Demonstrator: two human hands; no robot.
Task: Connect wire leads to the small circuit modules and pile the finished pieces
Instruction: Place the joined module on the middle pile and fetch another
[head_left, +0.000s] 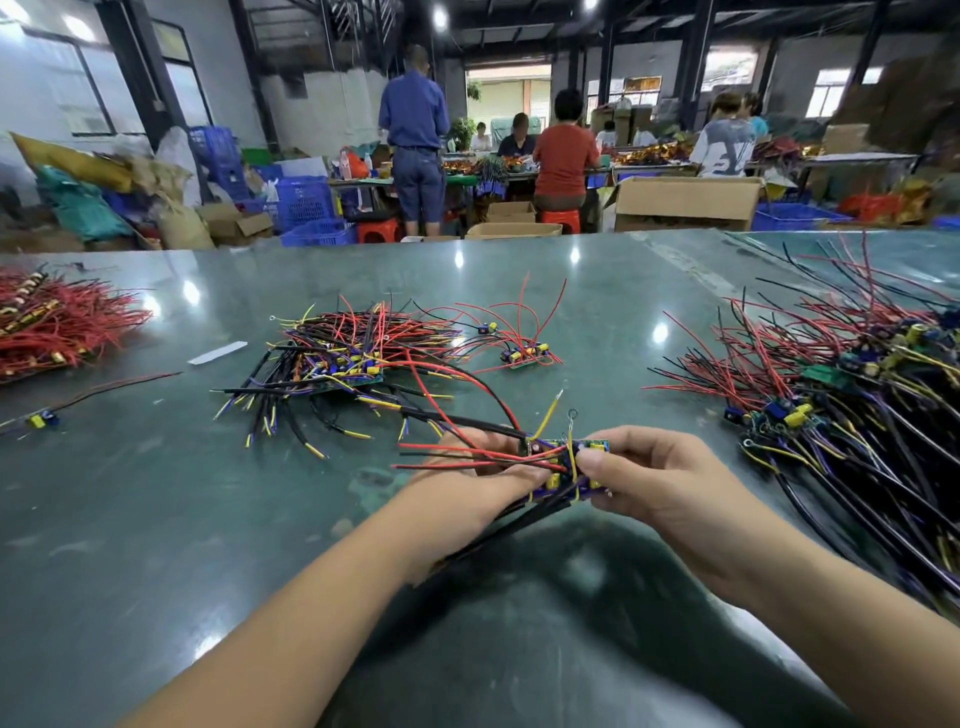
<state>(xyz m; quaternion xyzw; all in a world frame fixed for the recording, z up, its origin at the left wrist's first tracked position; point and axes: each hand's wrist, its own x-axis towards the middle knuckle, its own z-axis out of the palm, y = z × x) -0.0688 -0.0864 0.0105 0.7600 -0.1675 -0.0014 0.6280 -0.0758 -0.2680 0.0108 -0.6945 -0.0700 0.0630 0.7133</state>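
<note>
At lower centre, the left hand (470, 467) and right hand (657, 480) both pinch a small circuit board (569, 467) with red, black and yellow wires (457, 452), held above the green bench (156, 519); a finished pile (337, 358) lies behind.

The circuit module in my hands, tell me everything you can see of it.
The circuit module is a small green board carrying yellow and blue parts, held above the table between both hands: the left hand grips its left end, the right hand pinches its right end. Red, black, yellow and purple wires leave it; one yellow lead and one ring-tipped lead stick upward.
</note>
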